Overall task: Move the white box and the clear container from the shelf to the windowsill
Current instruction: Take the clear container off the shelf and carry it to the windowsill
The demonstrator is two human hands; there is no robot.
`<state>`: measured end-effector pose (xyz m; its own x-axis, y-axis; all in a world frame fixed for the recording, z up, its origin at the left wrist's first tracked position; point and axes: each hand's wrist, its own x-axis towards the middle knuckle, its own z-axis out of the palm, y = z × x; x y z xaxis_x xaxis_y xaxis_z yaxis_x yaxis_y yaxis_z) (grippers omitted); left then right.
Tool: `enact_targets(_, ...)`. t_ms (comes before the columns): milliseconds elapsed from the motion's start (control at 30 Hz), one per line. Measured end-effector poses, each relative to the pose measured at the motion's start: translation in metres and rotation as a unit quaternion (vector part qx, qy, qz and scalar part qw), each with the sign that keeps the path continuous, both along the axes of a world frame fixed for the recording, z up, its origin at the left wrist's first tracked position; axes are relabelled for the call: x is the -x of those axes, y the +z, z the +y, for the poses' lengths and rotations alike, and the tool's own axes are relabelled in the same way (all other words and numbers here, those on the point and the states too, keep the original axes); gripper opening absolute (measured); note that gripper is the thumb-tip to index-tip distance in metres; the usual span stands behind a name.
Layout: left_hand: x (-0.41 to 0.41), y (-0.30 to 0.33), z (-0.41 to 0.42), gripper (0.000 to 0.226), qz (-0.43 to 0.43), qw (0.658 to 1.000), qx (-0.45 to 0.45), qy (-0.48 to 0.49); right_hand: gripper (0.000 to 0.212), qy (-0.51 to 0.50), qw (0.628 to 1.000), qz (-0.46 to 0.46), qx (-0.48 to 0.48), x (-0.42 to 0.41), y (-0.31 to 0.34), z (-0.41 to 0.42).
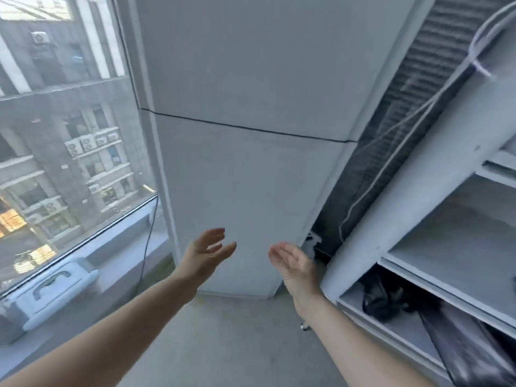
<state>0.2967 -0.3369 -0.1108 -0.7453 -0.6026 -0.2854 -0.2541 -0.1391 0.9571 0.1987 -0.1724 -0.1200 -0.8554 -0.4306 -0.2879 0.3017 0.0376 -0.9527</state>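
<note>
A white box (53, 291) with a handle on its lid lies on the windowsill (117, 272) at the lower left, against the glass. My left hand (208, 254) and my right hand (291, 261) are both raised in front of a grey wall panel, palms facing each other, fingers apart, holding nothing. The white shelf unit (435, 238) stands to the right of my right hand. Its middle shelf (458, 247) looks bare. No clear container shows in this view.
A thin black cable (145, 247) hangs down the window corner to the sill. Dark bags (391, 300) fill the lower shelf. A ribbed dark panel (396, 135) with pale cords sits between the wall and the shelf unit. Grey floor (237, 344) lies below.
</note>
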Motion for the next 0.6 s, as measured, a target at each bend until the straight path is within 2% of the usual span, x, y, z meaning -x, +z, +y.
enact_targets(133, 0.07, 0.019, 0.099, 0.043, 0.014, 0.996, 0.001, -0.092, 0.05, -0.072, 0.997, 0.017, -0.009, 0.04, 0.027, 0.114)
enact_targets(267, 0.134, 0.044, 0.206, 0.05, 0.024, 0.985, -0.002, -0.169, 0.042, -0.165, 0.985, 0.049, -0.023, 0.084, 0.056, 0.229)
enact_targets(333, 0.163, 0.055, 0.259, 0.062, 0.03, 0.976, 0.008, -0.217, 0.042, -0.202, 0.976, 0.068, -0.037, 0.102, 0.07, 0.287)
enact_targets(400, 0.191, 0.064, 0.31, 0.059, 0.035, 0.966, 0.003, -0.258, 0.044, -0.237, 0.967, 0.083, -0.051, 0.12, 0.08, 0.342)
enact_targets(600, 0.27, 0.075, 0.447, 0.056, 0.042, 0.946, 0.003, -0.322, 0.044, -0.324, 0.938, 0.102, -0.071, 0.173, 0.102, 0.486)
